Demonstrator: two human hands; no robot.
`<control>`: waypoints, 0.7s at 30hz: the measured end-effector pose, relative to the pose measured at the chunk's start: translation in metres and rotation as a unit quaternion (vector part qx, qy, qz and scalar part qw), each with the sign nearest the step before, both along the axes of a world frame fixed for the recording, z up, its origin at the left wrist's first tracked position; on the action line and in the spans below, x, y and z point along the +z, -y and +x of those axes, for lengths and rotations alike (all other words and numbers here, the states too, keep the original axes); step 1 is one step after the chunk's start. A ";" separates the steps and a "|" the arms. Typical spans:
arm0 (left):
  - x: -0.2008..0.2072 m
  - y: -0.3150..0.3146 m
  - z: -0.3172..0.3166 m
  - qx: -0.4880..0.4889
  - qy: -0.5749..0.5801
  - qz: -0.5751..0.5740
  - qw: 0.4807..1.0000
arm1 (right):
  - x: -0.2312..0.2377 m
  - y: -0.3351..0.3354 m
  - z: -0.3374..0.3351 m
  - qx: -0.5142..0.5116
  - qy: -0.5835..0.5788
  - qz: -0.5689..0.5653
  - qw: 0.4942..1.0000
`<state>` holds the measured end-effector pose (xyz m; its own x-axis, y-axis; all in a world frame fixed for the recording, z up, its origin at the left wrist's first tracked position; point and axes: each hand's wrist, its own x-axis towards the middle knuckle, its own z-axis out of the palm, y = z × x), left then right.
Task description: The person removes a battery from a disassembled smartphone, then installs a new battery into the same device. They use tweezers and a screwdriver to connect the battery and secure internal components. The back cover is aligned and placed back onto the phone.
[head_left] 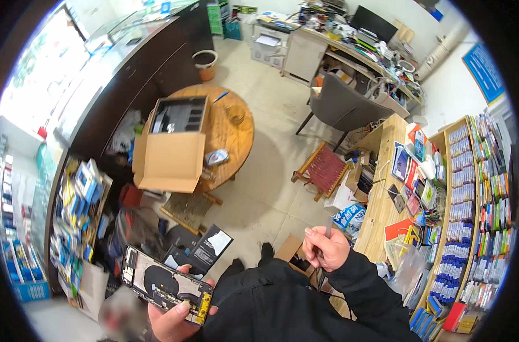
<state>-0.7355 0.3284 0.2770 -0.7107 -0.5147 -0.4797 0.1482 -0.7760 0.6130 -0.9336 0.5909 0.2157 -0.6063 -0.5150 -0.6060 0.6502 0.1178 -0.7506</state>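
— Head view: writing?
— Noted white lettering on black cardboard box [205,255].
— In hand?
— Holding in left hand [171,321] an opened black rectangular phone [159,279], with thumb over inner parts, extending up-left beyond fingers. Pinching slim grey tool [329,227] in right hand [330,249].
— Containers?
— Noted open brown cardboard box [173,165], with dark contents.

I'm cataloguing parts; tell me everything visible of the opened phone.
The opened phone is a dark-rimmed rectangle, metallic-looking innards bared, with a rounded black patch and, at its right end, a yellow part. It slants down rightward at lower left, held in the left hand, thumb on the exposed face, fingers around the edge.
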 end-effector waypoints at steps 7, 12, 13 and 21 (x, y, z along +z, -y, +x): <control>0.021 -0.003 -0.218 -0.114 0.024 -0.005 0.993 | -0.011 -0.025 -0.150 -0.116 0.027 0.013 0.993; 0.002 0.021 -0.354 -0.201 0.000 -0.001 0.980 | -0.017 -0.035 -0.263 -0.192 0.098 -0.060 0.975; -0.003 0.026 -0.383 -0.218 -0.008 -0.005 0.976 | -0.016 -0.034 -0.283 -0.202 0.093 -0.052 0.973; -0.026 0.045 -0.626 -0.302 -0.044 0.007 0.952 | -0.025 -0.082 -0.427 -0.109 -0.003 0.142 0.984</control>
<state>-1.3613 0.2832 0.2513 -0.9131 0.0068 -0.4077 -0.2769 -0.7444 0.6076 -1.3604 0.6727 0.1905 -0.6882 -0.1823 -0.7023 0.6785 0.1813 -0.7119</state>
